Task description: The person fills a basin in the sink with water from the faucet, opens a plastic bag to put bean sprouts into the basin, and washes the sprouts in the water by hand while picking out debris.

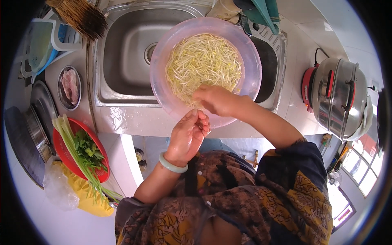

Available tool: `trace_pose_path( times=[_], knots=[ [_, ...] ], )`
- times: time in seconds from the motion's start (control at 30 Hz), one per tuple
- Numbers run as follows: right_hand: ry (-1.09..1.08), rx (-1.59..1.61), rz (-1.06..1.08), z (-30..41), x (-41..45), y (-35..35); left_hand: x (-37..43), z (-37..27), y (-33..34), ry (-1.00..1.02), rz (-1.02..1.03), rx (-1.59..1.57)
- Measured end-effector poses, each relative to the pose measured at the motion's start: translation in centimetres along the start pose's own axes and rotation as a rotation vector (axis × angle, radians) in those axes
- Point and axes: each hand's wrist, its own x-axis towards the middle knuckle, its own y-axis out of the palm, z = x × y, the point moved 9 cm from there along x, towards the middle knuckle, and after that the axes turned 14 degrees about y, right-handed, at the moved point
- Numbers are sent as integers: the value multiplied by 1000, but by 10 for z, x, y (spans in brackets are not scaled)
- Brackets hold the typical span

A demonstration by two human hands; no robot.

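A pink translucent plastic basin (253,61) rests over the sink, holding a mass of bean sprouts (203,62) in what looks like water. My right hand (217,99) reaches over the near side of the basin, its fingers bent down at the sprouts; the fingertips are partly hidden, so a grip on them cannot be made out. By the basin's near rim, my left hand (187,134) is wet and turned partly palm up. Its fingers are curled in towards the thumb, with nothing visible between them. A pale bangle (173,165) circles the left wrist.
The basin overlaps a double-bowl steel sink (128,61). At left are a metal dish (76,105) with raw meat (69,85) and a red colander (58,142) with celery (81,150). A steel steamer pot (337,98) stands right. A fibre brush (81,18) juts in upper left.
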Motion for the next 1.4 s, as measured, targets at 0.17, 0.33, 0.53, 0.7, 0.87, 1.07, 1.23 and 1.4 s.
trace_pose_path(
  times=[0.17,0.33,0.53,0.7,0.87,1.07,1.23,1.4],
  knots=[
    [309,699,123,-31,5,-43,0,-5,3,16,3,9],
    [335,829,95,-39,5,-73,2,0,1,3,-11,-19],
    [387,912,48,-48,3,-77,5,-1,5,14,33,-78],
    [396,1027,55,-54,0,-76,5,-1,3,4,-8,-3],
    [409,1100,39,-46,-8,-82,6,-1,3,8,14,-50],
    [383,1175,37,-34,-18,-89,7,-1,4,2,-1,-91],
    [273,971,-165,-52,-16,-100,6,0,8,-7,7,-93],
    [226,508,-315,-31,-29,-102,-3,6,11,-42,89,-45]
  ],
)
